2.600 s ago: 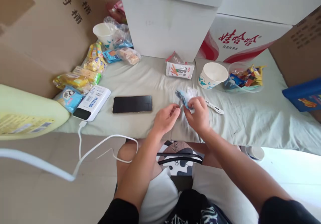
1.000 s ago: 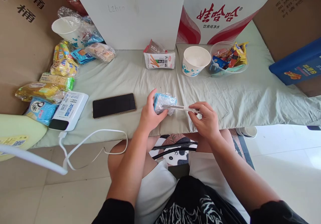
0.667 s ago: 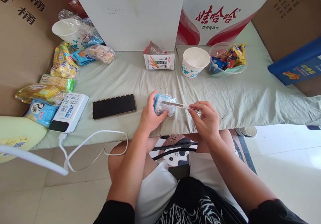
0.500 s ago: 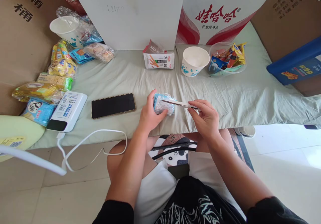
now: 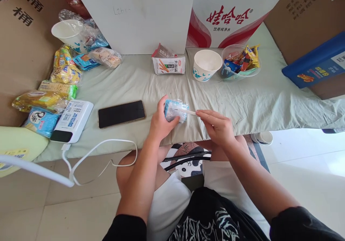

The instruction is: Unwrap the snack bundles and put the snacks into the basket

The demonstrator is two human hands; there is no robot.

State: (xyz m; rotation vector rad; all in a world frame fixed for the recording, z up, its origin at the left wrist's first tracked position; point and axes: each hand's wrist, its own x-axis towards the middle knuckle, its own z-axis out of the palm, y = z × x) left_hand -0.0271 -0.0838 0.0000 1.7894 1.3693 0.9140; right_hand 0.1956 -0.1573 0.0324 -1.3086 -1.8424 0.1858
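My left hand [image 5: 161, 122] is closed around a small block with light blue edges in clear, crinkled plastic wrap [image 5: 176, 114], fingers behind it and thumb across the front. My right hand [image 5: 219, 126] pinches slim metal tweezers [image 5: 191, 112] near their back end. Their thin tip points left and lies over the wrapped block's upper face; whether it pierces the wrap I cannot tell. Both hands are just above the front part of the cloth-covered surface [image 5: 129, 86].
A phone [image 5: 122, 114] lies left of my hands, beside a white power bank [image 5: 72, 121] with a cable. Behind are a snack packet [image 5: 169, 65], a paper cup [image 5: 207, 66] and a plastic bowl [image 5: 228, 72] of wrapped snacks. Cartons [image 5: 226, 21] close off the back.
The tweezers have turned slightly, so their two arms no longer show apart. My right hand has shifted a little left; the left hand keeps its hold on the wrapped block.
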